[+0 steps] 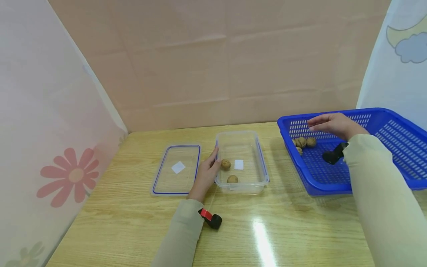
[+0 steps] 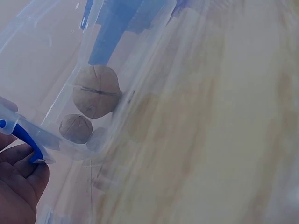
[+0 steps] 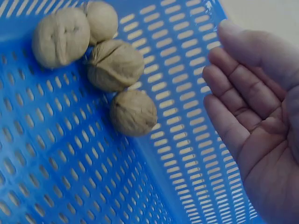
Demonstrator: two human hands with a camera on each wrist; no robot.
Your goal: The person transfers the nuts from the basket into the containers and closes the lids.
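Observation:
In the head view my left hand [image 1: 206,173] holds the left side of a clear plastic food container [image 1: 247,148], fingers at its rim. The left wrist view has the fingers [image 2: 39,179] by a blue clip. Two walnuts lie inside: one walnut [image 1: 225,164] near the left wall, another walnut [image 1: 232,179] near the front. My right hand [image 1: 337,125] is above the blue basket [image 1: 301,172], palm bare and fingers loosely bent. Several walnuts sit in the basket's left corner, among them a walnut [image 3: 134,113] apart from the right fingers.
The container's lid [image 1: 176,159], with a blue seal and a white square, lies flat left of the container. All stand on a wooden table [image 1: 133,211]. A peach cloth [image 1: 173,63] hangs behind, with printed white cloths at both sides.

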